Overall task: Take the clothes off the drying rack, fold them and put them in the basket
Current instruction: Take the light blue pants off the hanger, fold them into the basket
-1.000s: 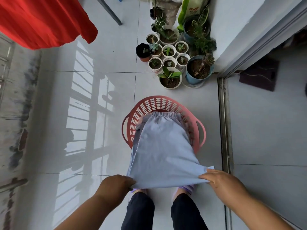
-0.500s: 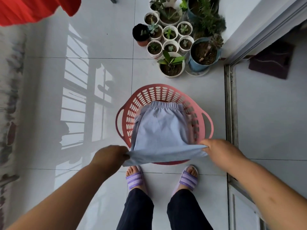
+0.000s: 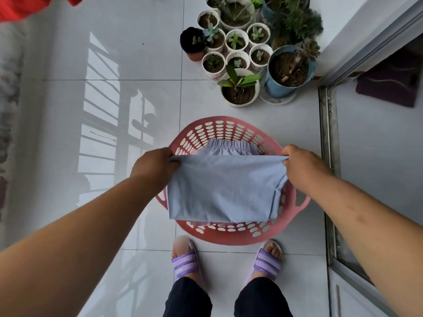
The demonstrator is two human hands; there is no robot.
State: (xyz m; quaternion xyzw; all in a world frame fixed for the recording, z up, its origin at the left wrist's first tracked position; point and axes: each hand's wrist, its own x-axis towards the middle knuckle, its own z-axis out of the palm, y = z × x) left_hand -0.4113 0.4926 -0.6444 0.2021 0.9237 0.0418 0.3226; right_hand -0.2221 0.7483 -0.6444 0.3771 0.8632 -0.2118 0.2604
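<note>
A pale blue garment (image 3: 219, 188) with an elastic waistband hangs doubled over the pink perforated basket (image 3: 229, 131) on the floor. My left hand (image 3: 153, 168) pinches its left upper corner and my right hand (image 3: 302, 168) pinches the right one, so the top edge is stretched flat between them. The waistband end lies inside the basket at the far side. A red cloth (image 3: 20, 5) hangs at the top left corner.
Several potted plants (image 3: 240, 88) stand on the white tile floor just beyond the basket. A metal door track (image 3: 327, 156) runs along the right, with a dark mat (image 3: 389, 85) behind it. My feet in purple sandals (image 3: 185, 261) are right before the basket.
Both hands have carried the near edge of the garment forward and over the basket, folding it onto itself. The view has tilted further down.
</note>
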